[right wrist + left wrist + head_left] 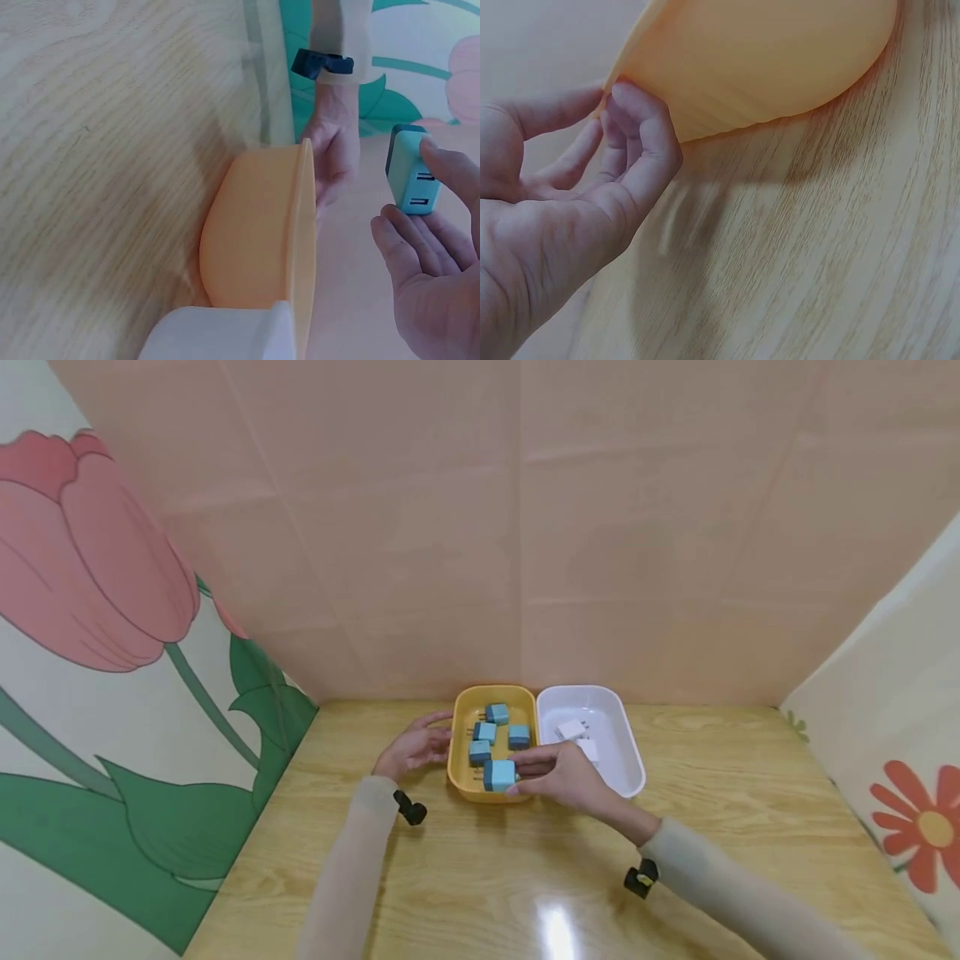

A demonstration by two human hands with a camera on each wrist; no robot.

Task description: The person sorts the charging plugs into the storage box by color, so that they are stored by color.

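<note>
My right hand (573,779) pinches a blue USB wall charger (498,775) between thumb and fingers, over the near part of a yellow container (491,798). Two USB ports face outward on this charger (411,176) in the right wrist view. Several similar blue chargers (519,737) lie inside the yellow container, some with prongs showing. At the container's left side, my left hand (415,749) grips the rim; the left wrist view shows the fingers (641,112) bent against the yellow wall (757,60).
A white container (628,756) stands against the right side of the yellow one, with white chargers (572,730) in it, partly behind my right hand. Both sit on a wooden table (457,877) near a pinkish back wall (420,568). Floral panels (847,752) flank the table.
</note>
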